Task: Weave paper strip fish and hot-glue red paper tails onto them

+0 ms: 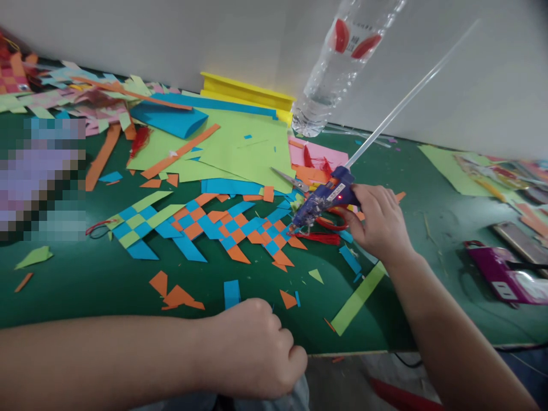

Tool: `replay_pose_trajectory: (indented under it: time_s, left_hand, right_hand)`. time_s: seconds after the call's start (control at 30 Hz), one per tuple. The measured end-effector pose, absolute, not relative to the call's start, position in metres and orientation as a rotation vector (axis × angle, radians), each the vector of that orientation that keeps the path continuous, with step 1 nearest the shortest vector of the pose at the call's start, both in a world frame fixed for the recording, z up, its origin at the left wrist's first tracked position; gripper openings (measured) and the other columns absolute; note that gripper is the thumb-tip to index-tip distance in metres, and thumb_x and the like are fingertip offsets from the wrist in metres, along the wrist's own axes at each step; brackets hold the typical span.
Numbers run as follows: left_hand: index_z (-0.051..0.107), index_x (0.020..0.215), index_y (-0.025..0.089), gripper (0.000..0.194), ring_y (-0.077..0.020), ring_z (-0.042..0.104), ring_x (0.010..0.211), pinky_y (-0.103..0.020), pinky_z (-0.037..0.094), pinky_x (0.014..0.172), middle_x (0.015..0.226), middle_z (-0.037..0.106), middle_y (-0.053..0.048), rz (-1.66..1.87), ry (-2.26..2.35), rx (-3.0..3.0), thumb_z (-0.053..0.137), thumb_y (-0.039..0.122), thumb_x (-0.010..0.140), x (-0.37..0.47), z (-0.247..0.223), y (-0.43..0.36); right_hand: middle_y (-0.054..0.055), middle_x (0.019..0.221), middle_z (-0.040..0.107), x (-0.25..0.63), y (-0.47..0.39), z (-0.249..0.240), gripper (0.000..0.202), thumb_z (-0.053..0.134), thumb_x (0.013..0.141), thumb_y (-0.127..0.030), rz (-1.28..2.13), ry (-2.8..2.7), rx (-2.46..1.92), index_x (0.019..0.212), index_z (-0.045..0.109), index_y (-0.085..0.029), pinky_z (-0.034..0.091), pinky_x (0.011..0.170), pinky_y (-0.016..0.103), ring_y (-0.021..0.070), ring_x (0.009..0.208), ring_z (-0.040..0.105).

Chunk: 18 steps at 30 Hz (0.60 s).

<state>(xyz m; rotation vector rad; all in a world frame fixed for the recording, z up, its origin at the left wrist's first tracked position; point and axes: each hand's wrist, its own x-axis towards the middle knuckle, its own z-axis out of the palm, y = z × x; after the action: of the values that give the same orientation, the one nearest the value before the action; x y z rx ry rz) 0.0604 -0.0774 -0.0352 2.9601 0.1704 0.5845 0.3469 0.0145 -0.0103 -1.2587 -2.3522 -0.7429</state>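
My right hand (379, 220) is wrapped round a blue glue gun (323, 200), from whose back a long clear glue stick (411, 94) sticks up. The gun's nozzle points down-left at the right end of a chain of woven paper fish shapes (231, 228) in blue, orange and green. A red tassel (321, 238) lies just beside the nozzle. Behind and under the gun are scissors (295, 180) with red handles. My left hand (261, 348) is closed in a fist at the table's front edge; whether anything is inside it is hidden.
Green paper sheets (248, 142), a yellow folded strip (246, 91) and a water bottle (338, 74) stand or lie along the wall. Paper scraps (177, 294) dot the green table. At right are a purple pouch-like item (507, 274) and a phone (520, 242).
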Motion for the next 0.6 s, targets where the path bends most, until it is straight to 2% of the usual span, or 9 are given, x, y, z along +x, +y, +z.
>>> replay_pose_trajectory:
  time_s: [0.6]
  left_hand:
    - [0.046,0.062,0.018,0.024,-0.0121,0.04,0.04,-0.029,0.023,0.034,0.048,0.044,0.003,0.594,0.17,2.964,0.059,0.026,0.082,0.0599,-0.0361,-0.0776]
  right_hand:
    - [0.014,0.108,0.063,0.3443,0.0131,-0.0107,0.049,0.053,0.089,-0.028,-0.697,-2.308,-1.251,0.135,0.039,-0.019,0.047,0.074,0.043,0.0284,0.092,0.06]
